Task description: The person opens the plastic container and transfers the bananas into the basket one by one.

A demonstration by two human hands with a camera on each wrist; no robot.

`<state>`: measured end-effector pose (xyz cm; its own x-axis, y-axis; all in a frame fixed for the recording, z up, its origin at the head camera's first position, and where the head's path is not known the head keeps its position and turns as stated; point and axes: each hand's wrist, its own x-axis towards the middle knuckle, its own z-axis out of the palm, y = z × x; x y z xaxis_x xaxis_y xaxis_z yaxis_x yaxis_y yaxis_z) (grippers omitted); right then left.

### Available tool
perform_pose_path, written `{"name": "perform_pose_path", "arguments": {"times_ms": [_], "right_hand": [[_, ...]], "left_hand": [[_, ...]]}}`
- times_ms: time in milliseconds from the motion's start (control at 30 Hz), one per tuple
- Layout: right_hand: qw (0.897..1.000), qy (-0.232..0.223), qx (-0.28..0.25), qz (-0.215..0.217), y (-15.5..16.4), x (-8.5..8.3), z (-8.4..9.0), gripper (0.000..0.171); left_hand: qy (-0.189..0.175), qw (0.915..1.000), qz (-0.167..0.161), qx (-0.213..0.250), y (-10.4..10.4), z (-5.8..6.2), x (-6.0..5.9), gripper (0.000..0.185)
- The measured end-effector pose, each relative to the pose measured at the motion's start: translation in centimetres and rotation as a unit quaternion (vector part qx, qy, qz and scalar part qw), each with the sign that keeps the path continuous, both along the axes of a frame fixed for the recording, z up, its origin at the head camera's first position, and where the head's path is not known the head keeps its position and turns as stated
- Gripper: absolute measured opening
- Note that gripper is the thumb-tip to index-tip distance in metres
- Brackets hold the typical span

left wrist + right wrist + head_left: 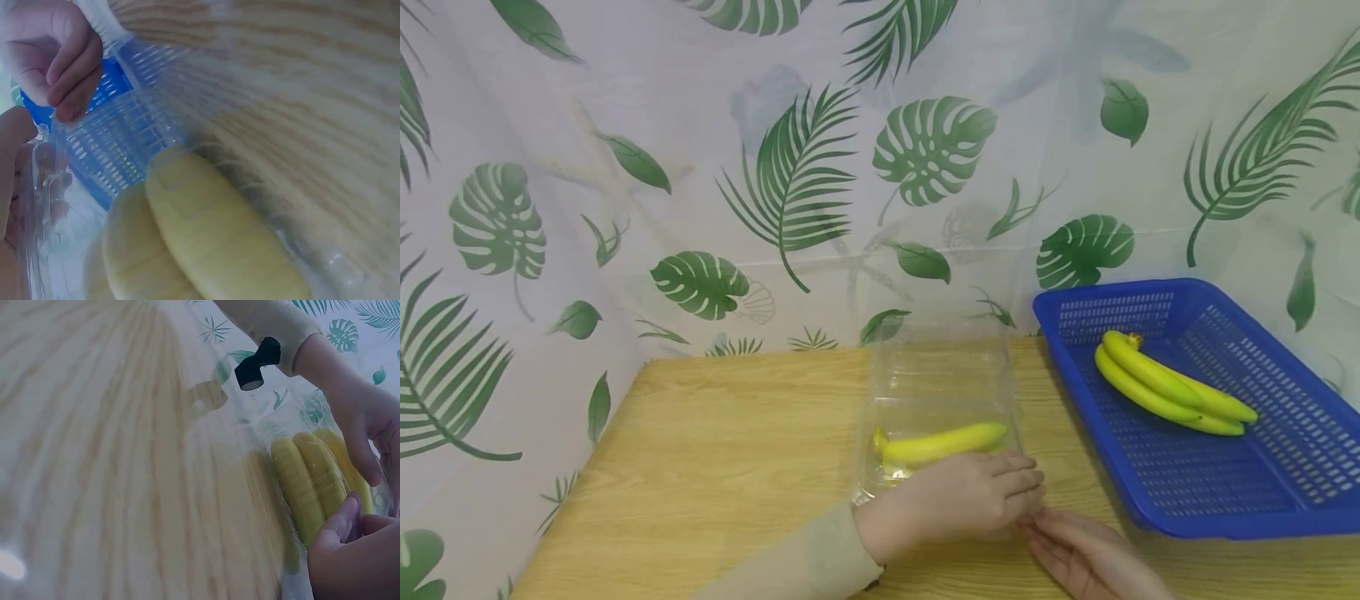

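A left hand lies over the near edge of a clear plastic clamshell box holding yellow bananas, mid-table; the right hand pinches its near-right corner. A blue plastic basket sits right.

Both hands at clear container; bananas inside; wooden table.
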<state>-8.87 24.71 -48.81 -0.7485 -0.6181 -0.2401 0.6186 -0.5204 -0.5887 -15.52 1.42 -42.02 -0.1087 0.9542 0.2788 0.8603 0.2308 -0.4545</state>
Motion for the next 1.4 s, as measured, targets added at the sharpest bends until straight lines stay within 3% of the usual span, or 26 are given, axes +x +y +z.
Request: {"name": "perform_pose_path", "arguments": {"times_ms": [300,567,933,1133,1400], "right_hand": [[1.0,-0.011,-0.021,-0.006,0.2,0.1,0.1,0.036],[1.0,-0.014,-0.018,-0.016,0.1,0.0,0.3,0.036],[1.0,-0.015,-0.013,-0.004,0.4,0.1,0.4,0.036],[1.0,0.014,-0.008,0.022,0.5,0.1,0.3,0.041],[0.999,0.019,0.02,0.03,-0.1,0.2,-0.5,0.035]], "left_hand": [[-0.043,0.9984,-0.007,0.035,0.1,0.0,-0.4,0.033],[-0.072,0.9972,-0.009,0.019,0.0,0.2,-0.7,0.034],[-0.067,0.9977,-0.001,-0.009,-0.1,0.8,-0.6,0.039],[-0.078,0.9968,0.01,-0.015,-0.5,1.5,-0.7,0.042],[-0.051,0.9974,0.031,-0.041,-1.7,2.5,-0.7,0.049]]}}
